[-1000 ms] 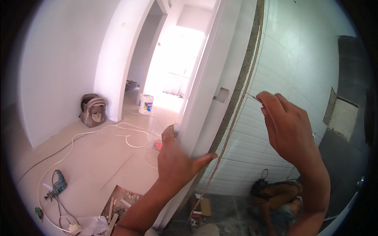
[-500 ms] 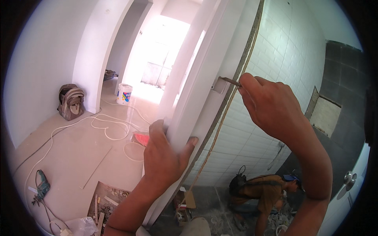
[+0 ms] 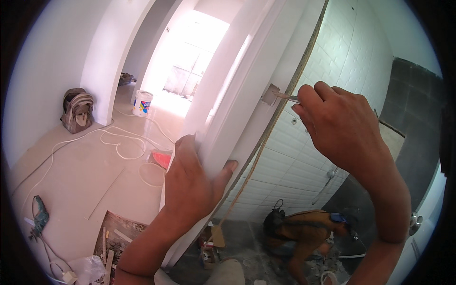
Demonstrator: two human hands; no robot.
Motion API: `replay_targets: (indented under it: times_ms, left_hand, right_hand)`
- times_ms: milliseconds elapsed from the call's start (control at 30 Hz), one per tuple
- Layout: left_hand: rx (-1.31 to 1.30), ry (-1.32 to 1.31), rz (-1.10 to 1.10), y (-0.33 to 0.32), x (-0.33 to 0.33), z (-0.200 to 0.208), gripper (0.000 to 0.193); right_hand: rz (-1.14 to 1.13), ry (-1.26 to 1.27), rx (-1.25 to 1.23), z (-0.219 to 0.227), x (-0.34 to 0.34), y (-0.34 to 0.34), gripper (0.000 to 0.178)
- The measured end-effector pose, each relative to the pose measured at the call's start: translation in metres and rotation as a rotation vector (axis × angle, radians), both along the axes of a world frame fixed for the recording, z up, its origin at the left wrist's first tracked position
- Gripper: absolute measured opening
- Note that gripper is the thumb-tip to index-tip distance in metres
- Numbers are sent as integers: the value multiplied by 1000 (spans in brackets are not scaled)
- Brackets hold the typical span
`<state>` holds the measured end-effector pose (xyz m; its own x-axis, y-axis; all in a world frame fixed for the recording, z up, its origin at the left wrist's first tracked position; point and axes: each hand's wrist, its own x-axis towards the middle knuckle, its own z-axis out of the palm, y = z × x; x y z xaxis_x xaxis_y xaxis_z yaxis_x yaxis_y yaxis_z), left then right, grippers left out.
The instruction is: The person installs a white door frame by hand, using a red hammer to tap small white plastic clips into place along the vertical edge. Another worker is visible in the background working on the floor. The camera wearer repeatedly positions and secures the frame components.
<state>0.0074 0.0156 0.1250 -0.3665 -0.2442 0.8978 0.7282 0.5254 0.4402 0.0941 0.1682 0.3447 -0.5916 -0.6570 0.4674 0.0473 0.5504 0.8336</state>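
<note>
A white door frame (image 3: 240, 102) runs tilted through the middle of the view. Wrapped round its edge lower down is my left hand (image 3: 192, 185), fingers on the far left side and thumb on the right face. A small square recess (image 3: 270, 99) is cut into the frame. My right hand (image 3: 339, 123) pinches a thin metal tool (image 3: 286, 96) with a narrow blade; its tip touches the recess's right side. The tool's handle is hidden in my fingers, so I cannot tell its exact kind.
Beyond the frame, a co-worker (image 3: 304, 232) crouches on the dark floor by a white-tiled wall (image 3: 327, 90). At left are a green power drill (image 3: 40, 213), a white cable (image 3: 121, 135), a backpack (image 3: 77, 111), a paint bucket (image 3: 142, 103) and a rubble-filled floor pit (image 3: 118, 232).
The view has shifted, and the recess shows more fully. The tool's tip has moved from the recess's upper edge to its right side. My left hand keeps its hold on the frame.
</note>
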Motion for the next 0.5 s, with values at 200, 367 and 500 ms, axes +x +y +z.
replay_targets:
  times_ms: [200, 367, 500]
  left_hand:
    - [86, 11, -79, 1, 0, 0, 76]
    - [85, -76, -104, -1, 2, 0, 76]
    - [88, -80, -106, -2, 3, 2, 76]
  right_hand:
    - [108, 86, 181, 3, -1, -2, 22]
    - [-104, 93, 137, -2, 3, -6, 25]
    - [-150, 174, 204, -1, 6, -16, 27]
